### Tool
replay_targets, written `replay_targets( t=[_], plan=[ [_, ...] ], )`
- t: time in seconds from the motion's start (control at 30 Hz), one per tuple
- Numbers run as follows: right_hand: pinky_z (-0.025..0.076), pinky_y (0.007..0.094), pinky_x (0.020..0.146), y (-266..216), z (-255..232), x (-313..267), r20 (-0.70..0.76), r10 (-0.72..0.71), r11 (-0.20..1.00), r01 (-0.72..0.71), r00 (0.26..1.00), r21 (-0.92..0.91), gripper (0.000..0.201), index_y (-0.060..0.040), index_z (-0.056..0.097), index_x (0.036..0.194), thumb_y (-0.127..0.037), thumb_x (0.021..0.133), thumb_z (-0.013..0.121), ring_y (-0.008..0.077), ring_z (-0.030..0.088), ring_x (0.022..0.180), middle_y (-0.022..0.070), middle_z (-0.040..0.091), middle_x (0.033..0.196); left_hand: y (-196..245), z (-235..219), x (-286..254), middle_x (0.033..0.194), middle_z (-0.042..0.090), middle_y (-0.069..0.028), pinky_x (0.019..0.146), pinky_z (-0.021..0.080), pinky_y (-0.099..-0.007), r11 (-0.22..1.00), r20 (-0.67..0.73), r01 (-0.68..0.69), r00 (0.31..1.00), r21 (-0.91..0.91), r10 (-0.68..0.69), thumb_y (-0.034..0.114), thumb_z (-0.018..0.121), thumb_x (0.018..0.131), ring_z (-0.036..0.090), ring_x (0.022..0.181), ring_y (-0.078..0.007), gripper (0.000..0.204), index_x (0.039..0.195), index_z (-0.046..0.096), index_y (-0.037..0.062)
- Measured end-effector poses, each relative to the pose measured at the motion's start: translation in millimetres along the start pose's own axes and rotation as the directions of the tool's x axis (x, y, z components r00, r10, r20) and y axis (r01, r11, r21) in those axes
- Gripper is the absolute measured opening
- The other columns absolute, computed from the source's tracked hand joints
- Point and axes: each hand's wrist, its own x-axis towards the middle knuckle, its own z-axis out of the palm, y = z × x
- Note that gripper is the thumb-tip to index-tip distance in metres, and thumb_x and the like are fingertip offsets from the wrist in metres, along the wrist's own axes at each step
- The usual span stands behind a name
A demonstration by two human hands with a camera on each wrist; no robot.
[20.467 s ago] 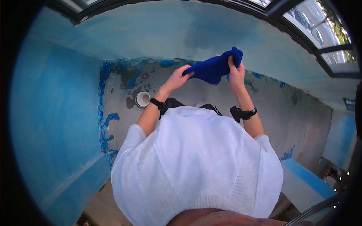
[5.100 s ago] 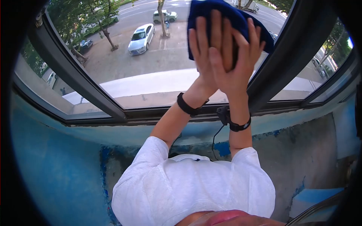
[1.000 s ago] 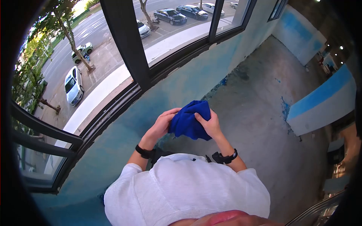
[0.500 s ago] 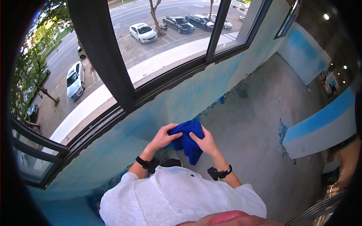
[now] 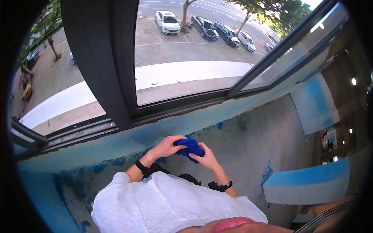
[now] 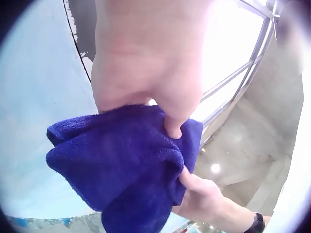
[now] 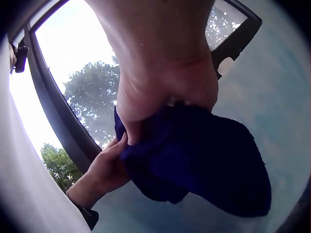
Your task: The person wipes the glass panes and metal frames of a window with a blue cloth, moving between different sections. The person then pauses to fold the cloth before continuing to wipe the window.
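Note:
A blue cloth is bunched and folded between both hands, in front of the person's body. My left hand grips its left side, the thumb lying over the top. On the opposite side my right hand pinches it with thumb and fingers. In the left wrist view the cloth hangs in loose folds below the left thumb, and its fuzzy texture shows. The right wrist view has the cloth drooping from the right hand, whose fingers are mostly hidden behind it.
A dark window frame rises ahead, with parked cars outside. Below it runs a blue-painted wall down to the grey floor. A low blue and white partition stands at the right.
The cloth was pressed at the window glass some seconds ago, then lowered. Over the last second it has been gathered into a smaller bundle, while the head view has turned.

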Motion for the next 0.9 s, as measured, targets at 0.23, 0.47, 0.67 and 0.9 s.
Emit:
replay_targets(
  t=[0.23, 0.47, 0.67, 0.9],
  plan=[
    [0.051, 0.0283, 0.079, 45, -14, 60, 0.133, -0.06, 0.993, 0.046, 0.989, 0.11, 0.034, -0.0015, 0.062, 0.11, -0.013, 0.082, 0.077, 0.012, 0.064, 0.088, 0.0072, 0.07, 0.096, 0, -5, 4, 0.103, 0.064, -0.0109, 0.082, 0.051, -0.0353, 0.967, -0.282, -0.093, 0.946, 0.238, 0.16, 0.009, 0.071, 0.081, 0.062, 0.089, -0.0272, 0.027, 0.107, 0.068, 0.0049],
    [0.052, 0.036, 0.07, -2, -74, 133, -0.031, -0.732, 0.609, 0.633, 0.68, -0.479, 0.035, -0.0091, 0.069, 0.106, -0.002, 0.072, 0.074, 0.0256, 0.065, 0.084, 0.0068, 0.069, 0.1, 50, 38, 38, 0.079, 0.049, -0.0035, 0.063, 0.045, -0.0281, 0.865, -0.739, 0.259, 0.651, 0.43, 0.173, -0.005, 0.069, 0.073, 0.054, 0.069, -0.0157, 0.032, 0.102, 0.071, 0.0093],
    [0.052, 0.0351, 0.074, -82, -114, 165, -0.372, -0.648, 0.718, 0.696, 0.664, -0.008, 0.042, -0.005, 0.067, 0.108, 0.008, 0.069, 0.073, 0.024, 0.066, 0.086, 0.0098, 0.068, 0.101, 133, 56, 107, 0.065, 0.038, 0.0051, 0.056, 0.043, -0.0217, 0.999, -0.931, -0.047, 0.363, 0.01, 0.027, -0.009, 0.064, 0.082, 0.046, 0.062, -0.002, 0.029, 0.108, 0.069, 0.0031],
    [0.047, 0.0479, 0.085, -232, -112, 219, -0.502, -0.857, 0.075, 0.934, -0.118, -0.349, 0.062, -0.0041, 0.052, 0.134, -0.007, 0.076, 0.075, 0.0346, 0.062, 0.103, 0.0212, 0.048, 0.142, 217, -9, 168, 0.11, 0.06, -0.0086, 0.078, 0.052, -0.0256, 0.609, -0.681, -0.359, -0.116, 0.707, 0.723, -0.007, 0.063, 0.09, 0.061, 0.09, -0.0135, 0.046, 0.133, 0.048, -0.0015]
  ],
)
